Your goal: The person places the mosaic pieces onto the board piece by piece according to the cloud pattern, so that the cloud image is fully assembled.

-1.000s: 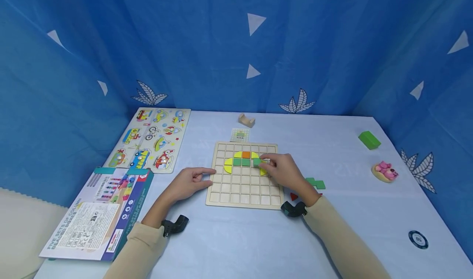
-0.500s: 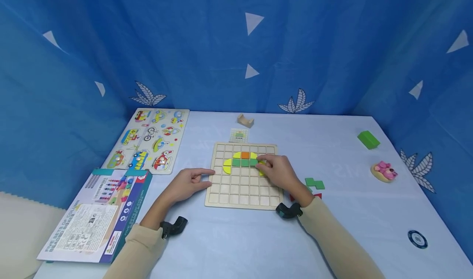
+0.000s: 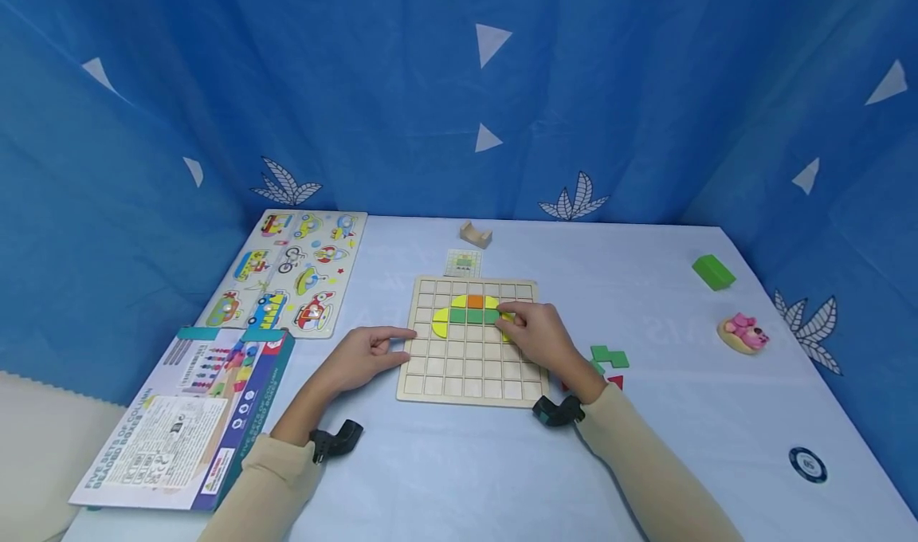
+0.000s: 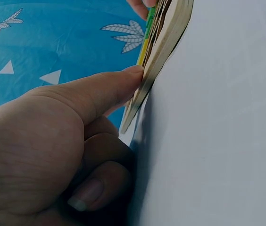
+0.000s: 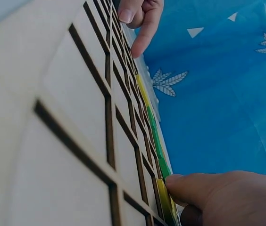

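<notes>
A wooden grid board (image 3: 466, 367) lies in the middle of the table. Yellow curved tiles (image 3: 440, 324), an orange square tile (image 3: 476, 301) and a row of green square tiles (image 3: 459, 316) sit in its upper cells. At the right end of that row my right hand (image 3: 543, 336) holds a green square tile (image 3: 491, 316) between thumb and fingers; in the right wrist view the thumb (image 5: 180, 183) touches its edge. My left hand (image 3: 364, 357) touches the board's left edge; the left wrist view has the index finger (image 4: 109, 87) straight against the rim, other fingers bent.
A patterned card (image 3: 464, 263) and a small wooden holder (image 3: 476, 235) stand behind the board. Loose green tiles (image 3: 611, 357) and red tiles (image 3: 617, 382) lie right. A vehicle puzzle (image 3: 287, 271) and a box (image 3: 179, 422) are left; a green block (image 3: 713, 272) is far right.
My right hand has brought the green square tile slightly left, into line with the green row. The left hand stays at the board's edge.
</notes>
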`<action>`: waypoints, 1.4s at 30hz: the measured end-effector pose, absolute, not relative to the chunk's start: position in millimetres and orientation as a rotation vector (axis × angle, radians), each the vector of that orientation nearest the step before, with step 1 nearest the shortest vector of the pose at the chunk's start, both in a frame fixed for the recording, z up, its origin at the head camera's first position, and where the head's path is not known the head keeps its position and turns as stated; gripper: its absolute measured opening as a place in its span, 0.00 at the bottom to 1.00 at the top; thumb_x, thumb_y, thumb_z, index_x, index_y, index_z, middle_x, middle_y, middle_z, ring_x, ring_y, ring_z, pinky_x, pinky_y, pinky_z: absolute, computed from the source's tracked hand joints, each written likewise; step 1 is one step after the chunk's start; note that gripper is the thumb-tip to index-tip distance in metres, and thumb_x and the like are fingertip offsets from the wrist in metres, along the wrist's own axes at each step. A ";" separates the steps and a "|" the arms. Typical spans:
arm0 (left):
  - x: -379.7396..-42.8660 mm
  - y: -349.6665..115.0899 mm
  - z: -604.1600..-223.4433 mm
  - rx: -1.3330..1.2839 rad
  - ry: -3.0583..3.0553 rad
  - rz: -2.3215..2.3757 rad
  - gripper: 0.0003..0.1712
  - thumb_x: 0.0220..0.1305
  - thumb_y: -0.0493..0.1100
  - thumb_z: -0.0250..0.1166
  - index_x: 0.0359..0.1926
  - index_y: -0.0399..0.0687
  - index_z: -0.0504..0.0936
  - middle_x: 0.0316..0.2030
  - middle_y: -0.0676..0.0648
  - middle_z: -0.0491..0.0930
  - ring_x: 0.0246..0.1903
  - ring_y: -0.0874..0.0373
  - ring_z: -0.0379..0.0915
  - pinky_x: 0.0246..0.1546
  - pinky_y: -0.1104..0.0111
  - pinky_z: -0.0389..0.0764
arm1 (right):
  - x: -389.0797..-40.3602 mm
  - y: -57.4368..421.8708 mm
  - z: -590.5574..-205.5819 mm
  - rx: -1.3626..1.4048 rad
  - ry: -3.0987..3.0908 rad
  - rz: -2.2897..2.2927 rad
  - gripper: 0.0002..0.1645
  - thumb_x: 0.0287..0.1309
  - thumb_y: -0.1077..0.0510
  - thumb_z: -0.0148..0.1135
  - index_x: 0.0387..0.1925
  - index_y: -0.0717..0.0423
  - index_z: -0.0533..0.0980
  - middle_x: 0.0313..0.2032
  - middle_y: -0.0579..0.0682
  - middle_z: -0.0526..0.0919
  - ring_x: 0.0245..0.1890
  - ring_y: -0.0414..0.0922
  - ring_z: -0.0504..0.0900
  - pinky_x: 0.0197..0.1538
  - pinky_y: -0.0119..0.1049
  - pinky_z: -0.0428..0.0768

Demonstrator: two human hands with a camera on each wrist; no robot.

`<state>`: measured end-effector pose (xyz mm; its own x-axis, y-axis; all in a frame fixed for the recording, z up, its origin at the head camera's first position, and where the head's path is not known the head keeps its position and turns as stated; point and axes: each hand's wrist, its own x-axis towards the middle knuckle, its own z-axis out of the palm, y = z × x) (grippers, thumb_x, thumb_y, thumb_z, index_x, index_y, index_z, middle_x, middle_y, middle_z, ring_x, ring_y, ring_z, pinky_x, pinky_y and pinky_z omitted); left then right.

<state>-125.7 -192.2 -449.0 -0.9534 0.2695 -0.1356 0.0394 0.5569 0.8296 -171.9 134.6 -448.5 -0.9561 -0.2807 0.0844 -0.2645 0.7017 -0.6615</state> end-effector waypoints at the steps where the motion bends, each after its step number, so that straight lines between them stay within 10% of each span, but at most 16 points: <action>1: -125.8 -192.2 -449.0 0.256 2.546 1.348 0.20 0.64 0.46 0.73 0.57 0.58 0.86 0.13 0.54 0.58 0.15 0.59 0.53 0.23 0.67 0.58 | -172.0 134.4 -448.6 -0.465 2.881 -1.112 0.18 0.67 0.53 0.68 0.56 0.53 0.84 0.13 0.43 0.69 0.14 0.41 0.65 0.21 0.34 0.61; 23: -124.3 -191.5 -452.0 0.260 2.540 1.358 0.21 0.64 0.46 0.73 0.58 0.58 0.86 0.14 0.54 0.59 0.15 0.59 0.53 0.22 0.67 0.59 | -157.6 146.6 -442.5 -0.484 2.826 -1.196 0.20 0.65 0.52 0.70 0.56 0.51 0.84 0.14 0.43 0.66 0.14 0.40 0.64 0.21 0.33 0.62; 42: -126.6 -193.4 -450.7 0.272 2.544 1.355 0.20 0.64 0.45 0.73 0.57 0.57 0.86 0.13 0.54 0.58 0.15 0.59 0.53 0.23 0.68 0.58 | -112.1 260.2 -431.8 -0.346 3.066 -1.125 0.18 0.59 0.59 0.74 0.52 0.55 0.85 0.15 0.43 0.66 0.15 0.43 0.66 0.19 0.35 0.66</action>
